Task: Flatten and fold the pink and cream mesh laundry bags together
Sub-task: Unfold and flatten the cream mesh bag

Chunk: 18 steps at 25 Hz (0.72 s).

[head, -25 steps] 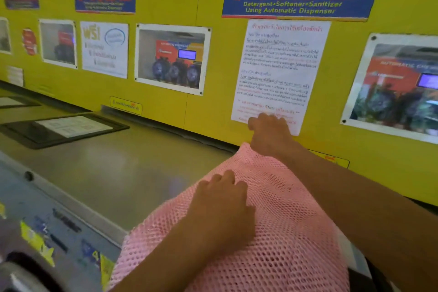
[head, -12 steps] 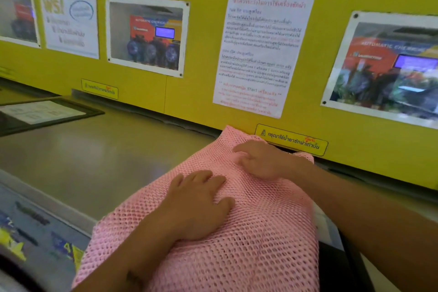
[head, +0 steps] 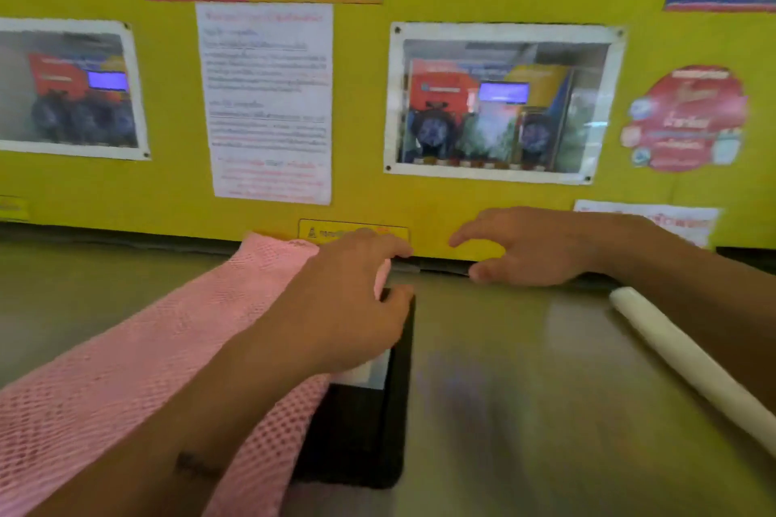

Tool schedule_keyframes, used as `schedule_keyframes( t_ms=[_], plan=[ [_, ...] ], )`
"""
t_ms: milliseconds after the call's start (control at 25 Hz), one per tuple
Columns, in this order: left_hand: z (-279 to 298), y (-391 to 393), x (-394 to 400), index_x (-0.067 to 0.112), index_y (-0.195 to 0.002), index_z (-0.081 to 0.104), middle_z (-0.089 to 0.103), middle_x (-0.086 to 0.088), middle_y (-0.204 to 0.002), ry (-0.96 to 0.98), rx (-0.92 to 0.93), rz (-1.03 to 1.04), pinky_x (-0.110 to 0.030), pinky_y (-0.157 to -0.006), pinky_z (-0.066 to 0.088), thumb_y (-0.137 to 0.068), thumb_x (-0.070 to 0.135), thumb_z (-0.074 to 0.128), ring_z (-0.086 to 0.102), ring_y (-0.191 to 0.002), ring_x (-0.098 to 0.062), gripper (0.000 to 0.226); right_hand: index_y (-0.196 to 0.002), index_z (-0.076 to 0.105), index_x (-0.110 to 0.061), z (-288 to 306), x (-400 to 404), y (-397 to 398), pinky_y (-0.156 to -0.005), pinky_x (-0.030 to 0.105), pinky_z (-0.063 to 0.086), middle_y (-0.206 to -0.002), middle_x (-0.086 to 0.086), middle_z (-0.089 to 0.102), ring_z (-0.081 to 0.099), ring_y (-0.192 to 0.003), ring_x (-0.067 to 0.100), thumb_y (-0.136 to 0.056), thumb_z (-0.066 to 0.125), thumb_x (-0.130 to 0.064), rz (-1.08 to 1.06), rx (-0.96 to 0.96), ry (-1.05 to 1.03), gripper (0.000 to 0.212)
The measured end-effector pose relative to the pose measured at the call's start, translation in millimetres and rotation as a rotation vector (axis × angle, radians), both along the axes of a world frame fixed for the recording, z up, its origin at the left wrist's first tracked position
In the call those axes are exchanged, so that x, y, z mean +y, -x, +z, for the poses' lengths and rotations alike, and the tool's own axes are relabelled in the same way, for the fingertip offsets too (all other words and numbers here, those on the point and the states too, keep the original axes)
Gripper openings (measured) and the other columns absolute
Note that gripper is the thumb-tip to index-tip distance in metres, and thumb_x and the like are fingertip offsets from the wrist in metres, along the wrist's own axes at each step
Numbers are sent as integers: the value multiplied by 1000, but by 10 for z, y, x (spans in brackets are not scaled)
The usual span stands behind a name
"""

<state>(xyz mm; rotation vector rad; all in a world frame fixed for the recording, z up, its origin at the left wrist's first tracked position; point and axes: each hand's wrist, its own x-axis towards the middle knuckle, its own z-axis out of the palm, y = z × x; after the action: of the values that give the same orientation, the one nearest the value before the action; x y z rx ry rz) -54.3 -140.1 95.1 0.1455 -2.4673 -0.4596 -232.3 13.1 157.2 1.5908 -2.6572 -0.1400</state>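
Pink mesh bag lies flat on the steel countertop, running from the near left edge diagonally up to the back edge under the yellow wall. Its far corner touches the wall base.

Left hand sits on the bag's right edge near the back, fingers curled over that edge, thumb tucked below. Looks like a pin-and-grip: holds the mesh taut so it stays flat and ready for folding. Whether the fingers actually pinch mesh or just press it, can't tell; the frame is blurred.

Right hand is off the bag, just beside the left hand at the back edge, fingers loosely spread, holding nothing. It appears to hover or rest lightly on the counter.

Black tray with a white sheet sits partly under the bag's right edge, so that side isn't on a level surface: likely to wrinkle.

White roll lies under the right forearm towards the right edge. Could be the cream bag rolled up, but texture isn't readable, so unconfirmed.

Judgement: pink bag flattened, cream one not yet laid on it. Early stage.
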Motion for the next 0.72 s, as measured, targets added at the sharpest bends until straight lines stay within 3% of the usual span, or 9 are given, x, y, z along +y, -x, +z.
schedule_keyframes(
  t_ms=[120,200,280,360,480,560,720],
  plan=[
    [28,465,582,31,-130,57,57,9,-131,-12,-53,-106,-29,-103,39,-85,38,58,52,-121,-10,45,-147,38,-31,-11,865,365,-108,36,36,-153,3,39,41,-137,26,-96,52,-38,-313,6,-92,53],
    [-22,734,893,32,-131,56,55,10,-134,-10,-118,-147,-31,-105,39,-87,37,60,51,-122,-11,45,-142,48,-22,-119,1284,562,-105,35,39,-147,10,47,47,-131,31,-95,54,-29,-469,-26,-150,48],
    [-105,944,1167,33,-132,55,53,9,-136,17,-195,-167,-34,-107,40,-84,40,57,51,-124,-13,48,-135,57,-14,-243,1596,647,-97,36,46,-137,14,57,55,-124,33,-91,63,-24,-573,-123,-186,45],
    [-204,1098,1375,30,-133,54,52,7,-137,73,-250,-184,-28,-104,39,-86,38,59,52,-122,-13,48,-139,53,-15,-377,1782,618,-93,34,48,-140,12,54,56,-123,32,-93,62,-28,-641,-246,-202,49],
    [-329,1198,1576,32,-134,52,47,8,-139,78,-309,-213,-24,-98,41,-89,39,60,58,-112,-11,47,-147,41,-21,-649,1859,619,-103,35,42,-150,5,44,48,-131,28,-97,49,-42,-664,-209,-189,55],
    [-374,1208,1606,34,-133,52,47,11,-140,10,-342,-220,-27,-96,44,-89,40,60,60,-107,-8,45,-146,42,-22,-783,1759,605,-107,39,39,-150,5,45,47,-132,28,-95,47,-47,-618,-193,-96,58],
    [-358,1136,1456,38,-129,54,52,14,-134,-87,-273,-137,-25,-88,43,-89,47,60,58,-105,-4,42,-137,53,-18,-724,1501,583,-95,37,51,-139,4,53,61,-114,25,-94,48,-39,-430,-325,199,48]
  ],
)
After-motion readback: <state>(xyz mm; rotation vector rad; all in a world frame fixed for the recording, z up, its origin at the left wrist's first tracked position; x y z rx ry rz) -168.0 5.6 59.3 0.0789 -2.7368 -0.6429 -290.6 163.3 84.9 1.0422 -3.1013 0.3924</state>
